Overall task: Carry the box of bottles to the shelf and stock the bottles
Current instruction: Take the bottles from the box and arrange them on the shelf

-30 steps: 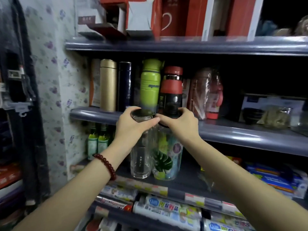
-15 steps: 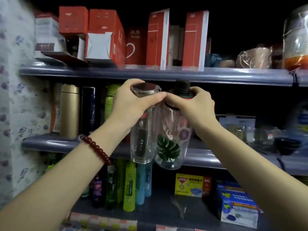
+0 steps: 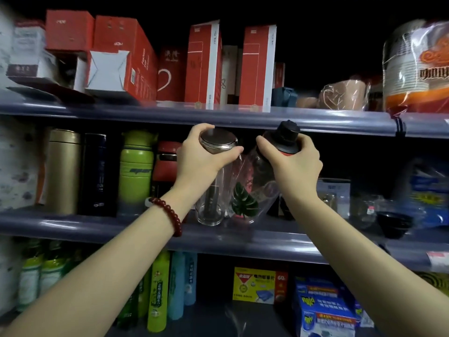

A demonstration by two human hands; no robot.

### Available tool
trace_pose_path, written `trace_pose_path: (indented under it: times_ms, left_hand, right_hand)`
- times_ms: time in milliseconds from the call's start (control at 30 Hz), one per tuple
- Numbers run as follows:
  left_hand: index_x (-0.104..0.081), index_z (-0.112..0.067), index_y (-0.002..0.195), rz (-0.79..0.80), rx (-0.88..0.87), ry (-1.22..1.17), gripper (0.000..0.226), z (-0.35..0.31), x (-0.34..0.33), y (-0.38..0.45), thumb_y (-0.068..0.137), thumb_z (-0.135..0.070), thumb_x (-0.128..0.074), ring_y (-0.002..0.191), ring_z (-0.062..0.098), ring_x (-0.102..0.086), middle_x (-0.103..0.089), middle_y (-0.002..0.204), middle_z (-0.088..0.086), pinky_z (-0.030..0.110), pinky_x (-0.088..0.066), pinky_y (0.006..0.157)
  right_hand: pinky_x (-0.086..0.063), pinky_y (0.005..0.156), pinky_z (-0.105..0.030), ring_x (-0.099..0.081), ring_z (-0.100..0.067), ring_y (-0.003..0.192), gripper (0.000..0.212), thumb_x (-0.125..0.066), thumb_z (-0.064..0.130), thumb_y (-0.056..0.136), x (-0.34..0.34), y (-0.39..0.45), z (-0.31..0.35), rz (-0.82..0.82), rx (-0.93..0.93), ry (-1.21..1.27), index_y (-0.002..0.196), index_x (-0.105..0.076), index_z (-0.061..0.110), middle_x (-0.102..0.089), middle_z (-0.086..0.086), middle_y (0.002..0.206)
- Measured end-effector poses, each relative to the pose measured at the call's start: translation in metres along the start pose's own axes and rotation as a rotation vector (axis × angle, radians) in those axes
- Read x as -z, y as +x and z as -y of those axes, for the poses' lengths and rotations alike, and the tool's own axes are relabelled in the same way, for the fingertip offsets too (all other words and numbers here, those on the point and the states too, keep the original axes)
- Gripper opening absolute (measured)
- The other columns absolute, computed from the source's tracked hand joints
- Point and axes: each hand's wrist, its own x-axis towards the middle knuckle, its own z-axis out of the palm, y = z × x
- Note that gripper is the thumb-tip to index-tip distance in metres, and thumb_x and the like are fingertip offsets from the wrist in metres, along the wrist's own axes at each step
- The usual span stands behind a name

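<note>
clear glass bottle (image 3: 211, 200), glossy shelf (image 3: 243, 242), matt gold flask (image 3: 62, 171)

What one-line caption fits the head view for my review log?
Left hand and right hand each grip a clear bottle by its cap, steel-lidded bottle upright, leaf-print bottle tilted, at the middle shelf.

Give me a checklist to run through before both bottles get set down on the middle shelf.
1. Left hand grips the clear glass bottle at its metal lid: ok.
2. Right hand grips the leaf-print bottle at its black cap: ok.
3. Glass bottle upright: ok.
4. Leaf-print bottle upright: not ok, tilted, base toward the glass bottle.
5. Bases resting on the middle shelf: cannot tell.
6. Free spot beside the red-capped bottle: cannot tell, the held bottles hide it.
</note>
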Motion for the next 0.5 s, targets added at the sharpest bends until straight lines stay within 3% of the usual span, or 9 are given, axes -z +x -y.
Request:
trace_pose_path:
  times_ms: [100,267,400,500]
  left_hand:
    - [-0.060,-0.027,0.107,0.020,0.009,0.009,0.059,0.009,-0.014,0.000,0.057,-0.044,-0.085,0.091,-0.006,-0.058,-0.063,0.093,-0.018,-0.001,-0.040,0.073]
    - [-0.060,-0.026,0.110,0.042,0.019,0.016,0.064,0.022,-0.029,0.001,0.054,-0.045,-0.085,0.097,0.007,-0.063,-0.067,0.097,-0.013,0.028,-0.052,0.090]
    - [-0.060,-0.032,0.107,0.038,0.004,0.052,0.067,0.023,-0.036,0.005,0.048,-0.056,-0.080,0.102,0.010,-0.062,-0.067,0.097,-0.015,0.031,-0.050,0.094]
    - [-0.060,-0.033,0.108,0.078,-0.009,0.058,0.065,0.023,-0.040,0.005,0.050,-0.052,-0.083,0.105,0.009,-0.061,-0.066,0.099,-0.016,0.027,-0.048,0.095]
  right_hand:
    - [-0.036,0.066,0.008,-0.052,0.016,0.083,0.059,-0.081,0.049,0.067,-0.001,0.004,-0.007,0.023,0.046,0.007,0.116,-0.060,0.023,-0.062,0.020,0.093]
    - [-0.040,0.072,0.004,-0.055,0.019,0.085,0.060,-0.083,0.046,0.066,0.000,0.003,-0.025,0.053,0.086,0.032,0.117,-0.059,0.024,-0.062,0.024,0.091]
    - [-0.039,0.073,0.004,-0.055,0.024,0.086,0.060,-0.083,0.045,0.066,0.002,0.000,-0.044,0.033,0.056,0.058,0.117,-0.059,0.025,-0.062,0.026,0.092]
    - [-0.042,0.076,0.001,-0.059,0.009,0.092,0.062,-0.083,0.045,0.066,0.002,0.003,-0.050,-0.008,-0.009,0.076,0.119,-0.059,0.024,-0.063,0.022,0.096]
